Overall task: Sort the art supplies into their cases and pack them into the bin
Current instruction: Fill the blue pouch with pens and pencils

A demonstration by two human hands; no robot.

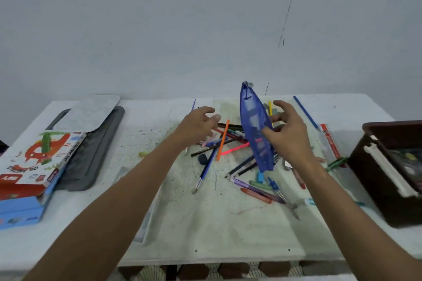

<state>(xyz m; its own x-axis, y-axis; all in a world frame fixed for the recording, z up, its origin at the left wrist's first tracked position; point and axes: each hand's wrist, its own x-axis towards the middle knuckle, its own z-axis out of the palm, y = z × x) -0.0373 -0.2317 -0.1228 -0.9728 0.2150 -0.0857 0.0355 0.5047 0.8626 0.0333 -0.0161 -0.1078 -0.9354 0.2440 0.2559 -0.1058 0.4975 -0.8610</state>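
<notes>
My right hand (288,134) holds a blue mesh pencil pouch (254,125) upright above the table, thumb on its side, zipper pull at the top. My left hand (198,125) hovers just left of the pouch with fingers loosely curled and nothing in it. Under both hands lies a scattered pile of pencils, pens and markers (226,143), with a blue-handled paintbrush (205,169), an orange pencil (222,140), a dark eraser (202,159) and crayons (258,193). A dark brown bin (374,180) stands at the right edge.
An oil pastels box (38,157) lies on a blue case (20,212) at the left. Beside it sit a grey tray (91,150) and a grey board (89,113). A blue pencil (306,113) and a red ruler (331,141) lie at the right. The table's front edge is close.
</notes>
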